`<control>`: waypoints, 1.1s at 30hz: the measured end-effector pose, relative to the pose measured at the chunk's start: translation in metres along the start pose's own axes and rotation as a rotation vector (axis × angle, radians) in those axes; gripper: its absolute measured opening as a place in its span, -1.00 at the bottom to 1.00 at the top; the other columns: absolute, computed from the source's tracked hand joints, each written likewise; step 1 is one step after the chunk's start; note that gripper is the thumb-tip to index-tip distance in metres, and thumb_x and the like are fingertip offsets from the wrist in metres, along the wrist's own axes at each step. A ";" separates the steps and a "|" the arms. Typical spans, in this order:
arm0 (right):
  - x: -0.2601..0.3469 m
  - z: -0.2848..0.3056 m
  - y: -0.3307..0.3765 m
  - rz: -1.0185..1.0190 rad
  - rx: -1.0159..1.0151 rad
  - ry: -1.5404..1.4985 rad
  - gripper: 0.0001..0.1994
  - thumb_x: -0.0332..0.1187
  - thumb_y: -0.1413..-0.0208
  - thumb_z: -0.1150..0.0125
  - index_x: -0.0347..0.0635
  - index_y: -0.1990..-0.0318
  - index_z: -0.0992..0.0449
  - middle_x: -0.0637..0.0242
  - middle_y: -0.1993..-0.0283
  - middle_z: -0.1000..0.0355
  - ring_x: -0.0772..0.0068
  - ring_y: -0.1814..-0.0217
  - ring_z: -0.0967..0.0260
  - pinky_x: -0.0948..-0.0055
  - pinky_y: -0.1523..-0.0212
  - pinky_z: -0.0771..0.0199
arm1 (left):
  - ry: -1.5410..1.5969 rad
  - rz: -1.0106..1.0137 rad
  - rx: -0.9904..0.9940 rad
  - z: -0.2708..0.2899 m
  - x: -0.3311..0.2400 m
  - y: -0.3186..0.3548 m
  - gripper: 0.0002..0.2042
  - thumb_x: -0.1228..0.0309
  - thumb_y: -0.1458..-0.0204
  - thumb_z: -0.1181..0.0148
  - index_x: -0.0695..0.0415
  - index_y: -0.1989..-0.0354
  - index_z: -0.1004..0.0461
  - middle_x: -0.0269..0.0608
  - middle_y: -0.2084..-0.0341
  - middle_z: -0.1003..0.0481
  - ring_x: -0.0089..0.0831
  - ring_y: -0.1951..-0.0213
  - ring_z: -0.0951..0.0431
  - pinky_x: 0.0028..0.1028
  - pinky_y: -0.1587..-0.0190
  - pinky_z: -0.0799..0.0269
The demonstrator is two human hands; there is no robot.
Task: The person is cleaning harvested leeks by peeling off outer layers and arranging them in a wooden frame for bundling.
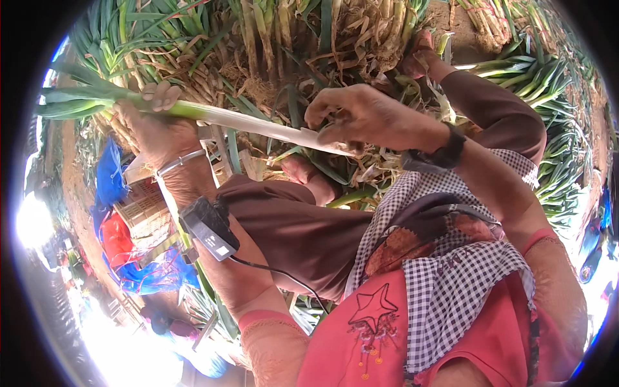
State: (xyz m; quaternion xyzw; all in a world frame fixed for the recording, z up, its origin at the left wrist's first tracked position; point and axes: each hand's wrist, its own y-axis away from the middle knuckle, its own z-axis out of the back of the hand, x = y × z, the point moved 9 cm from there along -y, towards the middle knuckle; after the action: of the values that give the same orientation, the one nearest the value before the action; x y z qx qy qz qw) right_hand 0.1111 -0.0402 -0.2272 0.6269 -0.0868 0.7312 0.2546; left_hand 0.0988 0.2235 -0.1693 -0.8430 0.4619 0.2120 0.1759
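Observation:
A long green onion [248, 121] lies slantwise across the front of me, its green leaves to the left and its white stalk pointing right. My left hand [155, 122] is closed round it just below the leaves. By the white end, my right hand [367, 116] has its fingers curled against the thumb, close over the stalk. What sits between those fingers is too dark to make out. A loose flap of skin shows on the stalk beside the right thumb.
Piled green onions [271, 45] with dry roots and husks fill the far side. More green onions [541, 80] lie at the right. To the left are a woven crate [145, 206], blue plastic [111, 174] and red plastic [116, 238]. Bare feet [309, 177] rest among the peelings.

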 end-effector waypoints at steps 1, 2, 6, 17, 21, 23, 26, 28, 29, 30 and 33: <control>0.005 -0.005 -0.002 0.009 0.021 0.013 -0.75 -0.38 -0.07 -0.29 -0.33 0.16 -0.45 0.29 0.41 -0.43 0.59 0.50 -0.40 0.52 0.50 -0.40 | 0.003 -0.011 0.001 -0.004 0.002 0.000 -0.62 0.33 0.00 -0.32 0.36 0.16 -0.38 -0.34 0.54 -0.21 -0.57 0.49 -0.20 -0.60 0.43 -0.21; 0.008 -0.006 -0.006 0.228 -0.072 0.098 -0.78 -0.40 -0.07 -0.30 -0.33 0.21 -0.44 0.34 0.45 -0.40 0.62 0.55 -0.35 0.53 0.55 -0.34 | 0.038 0.022 0.043 -0.009 0.004 -0.002 -0.61 0.33 0.01 -0.33 0.37 0.14 -0.37 -0.33 0.54 -0.21 -0.57 0.49 -0.20 -0.59 0.43 -0.21; 0.018 -0.009 -0.003 0.297 -0.074 0.183 -0.84 -0.45 -0.09 -0.27 -0.30 0.24 -0.44 0.31 0.41 -0.41 0.56 0.41 -0.39 0.48 0.43 -0.38 | 0.133 0.117 0.103 -0.002 0.000 -0.006 -0.61 0.22 -0.03 -0.29 0.27 0.18 -0.32 -0.33 0.54 -0.23 -0.57 0.52 -0.21 -0.58 0.45 -0.22; -0.016 0.016 0.011 0.190 -0.133 -0.909 -0.92 -0.41 -0.27 -0.06 -0.20 0.19 -0.37 0.43 0.28 -0.32 0.65 0.45 -0.28 0.51 0.34 -0.48 | 0.372 0.042 0.162 0.002 -0.043 -0.004 -0.46 0.21 0.02 -0.28 0.52 0.12 -0.33 -0.33 0.61 -0.23 -0.57 0.64 -0.24 -0.61 0.59 -0.29; -0.025 0.030 0.028 0.143 -0.100 -0.313 -0.92 -0.44 -0.26 -0.05 -0.22 0.18 -0.34 0.38 0.30 -0.28 0.58 0.49 -0.21 0.48 0.37 -0.41 | 0.278 -0.003 0.231 -0.001 -0.060 0.001 -0.36 -0.02 -0.11 -0.11 0.50 0.10 -0.33 -0.35 0.65 -0.22 -0.59 0.70 -0.21 -0.63 0.67 -0.25; -0.023 0.031 0.028 0.155 -0.076 0.064 -0.90 -0.49 -0.21 -0.05 -0.25 0.15 -0.33 0.29 0.28 -0.29 0.45 0.45 -0.24 0.42 0.32 -0.41 | 0.234 0.020 0.295 -0.015 -0.040 0.006 -0.36 -0.05 -0.10 -0.11 0.47 0.08 -0.35 -0.37 0.65 -0.22 -0.61 0.70 -0.21 -0.64 0.66 -0.25; -0.032 0.022 0.032 0.206 -0.051 0.607 -0.82 -0.58 -0.09 -0.05 -0.26 0.13 -0.32 0.18 0.21 -0.32 0.23 0.35 -0.32 0.33 0.24 -0.41 | 0.040 -0.054 0.214 -0.012 -0.030 0.008 -0.43 0.07 0.00 -0.29 0.36 0.03 -0.37 -0.42 0.62 -0.23 -0.64 0.64 -0.22 -0.65 0.61 -0.23; -0.090 0.029 0.055 0.136 -0.023 0.920 -0.76 -0.63 0.00 -0.04 -0.25 0.15 -0.30 0.14 0.13 -0.35 0.09 0.29 -0.36 0.30 0.21 -0.41 | -0.129 -0.057 0.205 -0.014 -0.037 -0.001 -0.48 0.07 0.04 -0.33 0.26 0.08 -0.40 -0.43 0.61 -0.26 -0.63 0.59 -0.23 -0.60 0.52 -0.29; -0.088 0.031 0.061 0.253 -0.102 0.896 -0.75 -0.64 0.09 -0.03 -0.26 0.19 -0.33 0.16 0.07 -0.34 0.03 0.30 -0.35 0.20 0.20 -0.38 | -0.174 -0.160 0.105 -0.008 -0.043 -0.002 -0.47 0.01 0.01 -0.28 0.16 0.05 -0.30 -0.35 0.62 -0.32 -0.63 0.57 -0.33 -0.61 0.53 -0.33; -0.082 0.035 0.060 0.315 -0.094 0.976 -0.79 -0.61 0.04 -0.04 -0.28 0.19 -0.35 0.15 0.10 -0.35 0.01 0.29 -0.35 0.20 0.20 -0.39 | -0.114 -0.144 0.106 -0.008 -0.036 -0.006 -0.54 0.07 -0.01 -0.29 0.15 0.11 -0.34 -0.30 0.59 -0.38 -0.56 0.53 -0.39 -0.55 0.46 -0.40; -0.071 0.051 0.030 0.169 -0.103 0.860 -0.85 -0.53 -0.10 -0.04 -0.29 0.17 -0.43 0.14 0.18 -0.40 0.08 0.29 -0.40 0.30 0.21 -0.41 | -0.133 -0.172 0.084 -0.019 -0.019 0.000 -0.76 0.26 -0.03 -0.30 0.13 0.26 -0.44 -0.21 0.48 -0.51 -0.32 0.39 -0.55 -0.32 0.21 -0.55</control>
State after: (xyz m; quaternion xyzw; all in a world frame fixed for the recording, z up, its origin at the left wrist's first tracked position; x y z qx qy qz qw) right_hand 0.1469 -0.1067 -0.2794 0.2428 -0.0606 0.9385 0.2378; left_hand 0.0934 0.2273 -0.1434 -0.8555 0.3838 0.2320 0.2589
